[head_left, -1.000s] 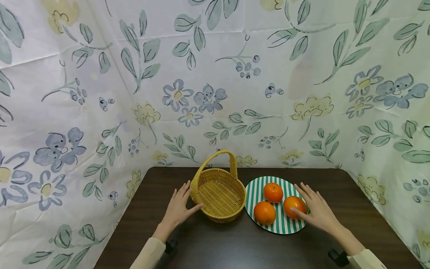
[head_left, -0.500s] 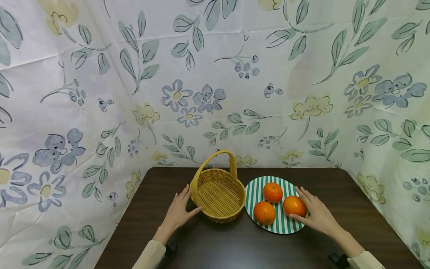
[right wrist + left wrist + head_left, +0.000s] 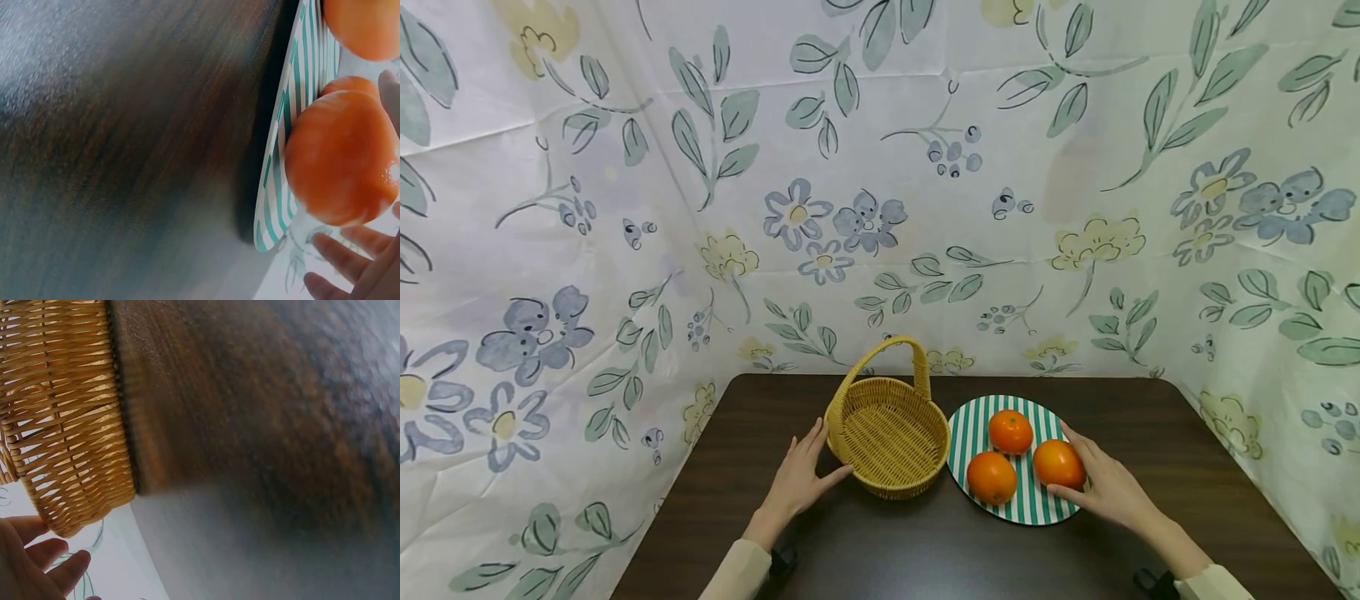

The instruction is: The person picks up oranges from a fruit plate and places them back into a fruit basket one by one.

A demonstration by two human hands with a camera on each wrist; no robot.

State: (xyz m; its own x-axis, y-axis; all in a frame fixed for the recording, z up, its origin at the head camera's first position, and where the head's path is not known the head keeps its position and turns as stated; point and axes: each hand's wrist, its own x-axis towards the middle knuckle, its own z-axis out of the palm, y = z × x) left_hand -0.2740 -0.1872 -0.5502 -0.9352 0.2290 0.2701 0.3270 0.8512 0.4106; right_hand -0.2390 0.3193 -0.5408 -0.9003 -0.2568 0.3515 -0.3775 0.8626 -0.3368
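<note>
From here I am seeing a yellow wicker basket (image 3: 891, 437) standing upright on the dark worktop (image 3: 910, 554), its handle (image 3: 921, 371) arching over the rim and its woven floor showing. Just to its right, a striped plate (image 3: 1030, 505) is carrying three oranges: a back orange (image 3: 1011, 432), a front-left orange (image 3: 992, 478) and a right orange (image 3: 1059, 465) near the plate's edge. Of the hands, the left hand (image 3: 800, 479) is lying spread wide at the basket's left side, thumb by the front wall. The right hand (image 3: 1108, 485) is spanning the right orange, thumb in front and fingers beyond, wide apart; whether they are touching the peel I cannot tell. Both arms are slanting inward in pale sleeves (image 3: 739, 571).
</note>
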